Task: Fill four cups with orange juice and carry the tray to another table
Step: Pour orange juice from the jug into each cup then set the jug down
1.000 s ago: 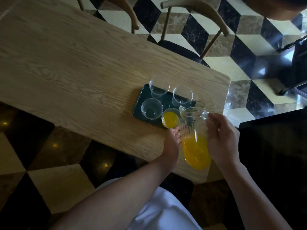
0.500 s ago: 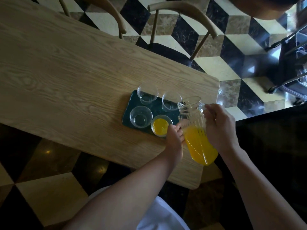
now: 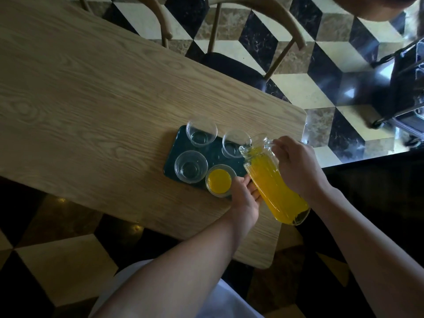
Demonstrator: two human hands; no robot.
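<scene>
A dark green tray (image 3: 213,153) lies near the right end of the wooden table (image 3: 91,99). On it stand cups in two rows. The near right cup (image 3: 220,181) holds orange juice. The near left cup (image 3: 190,166), far left cup (image 3: 201,134) and far right cup (image 3: 232,143) are clear and hold no juice. My right hand (image 3: 298,167) grips the glass pitcher of orange juice (image 3: 275,189), tilted with its mouth at the far right cup's rim. My left hand (image 3: 244,198) rests at the tray's near right corner, fingers against the pitcher's lower side.
The table's rounded right end (image 3: 304,115) is just beyond the tray. Two wooden chairs (image 3: 231,63) stand along the far side on a checkered floor. A dark wheeled cart (image 3: 403,92) stands at the far right. Another person's arm shows at the top right corner.
The pitcher has tipped further, its mouth swinging from beside the filled cup to the far right cup, and juice has run up into its neck. My left hand stays by the tray corner.
</scene>
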